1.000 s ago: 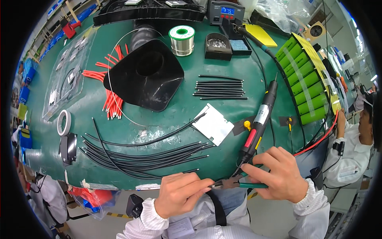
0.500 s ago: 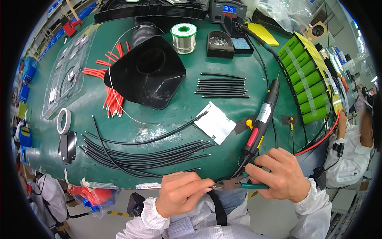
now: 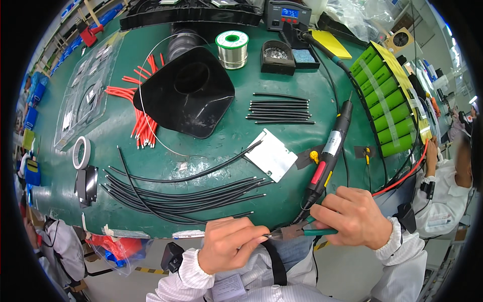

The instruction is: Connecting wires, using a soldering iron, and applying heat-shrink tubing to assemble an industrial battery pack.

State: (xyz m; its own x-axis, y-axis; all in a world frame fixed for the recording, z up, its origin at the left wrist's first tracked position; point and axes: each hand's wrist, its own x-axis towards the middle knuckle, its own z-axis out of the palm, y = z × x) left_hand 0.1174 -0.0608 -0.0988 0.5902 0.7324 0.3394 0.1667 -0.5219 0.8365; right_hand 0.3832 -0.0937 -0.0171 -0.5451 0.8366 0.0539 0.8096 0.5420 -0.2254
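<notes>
My right hand (image 3: pixel 355 215) grips green-handled pliers (image 3: pixel 302 231) just in front of the table's near edge. Their jaws point left and meet the fingertips of my left hand (image 3: pixel 229 243), which pinches a thin black wire; the wire end is too small to make out. A black soldering iron (image 3: pixel 332 151) with red and yellow marks lies on the green mat (image 3: pixel 221 151) just above my right hand. A bundle of long black wires (image 3: pixel 176 194) lies on the mat beyond my left hand.
A black funnel-shaped hood (image 3: pixel 188 90), red wires (image 3: pixel 141 121), short black tubes (image 3: pixel 279 108), a solder spool (image 3: pixel 232 48), a white plate (image 3: pixel 271 155), a tape roll (image 3: pixel 80 152) and a green battery pack (image 3: pixel 390 100) lie on the mat. Another person in white (image 3: pixel 448 186) works at right.
Both hands stay together at the table's near edge, shifting only slightly. The view has tilted a little, so the table sits lower in the picture.
</notes>
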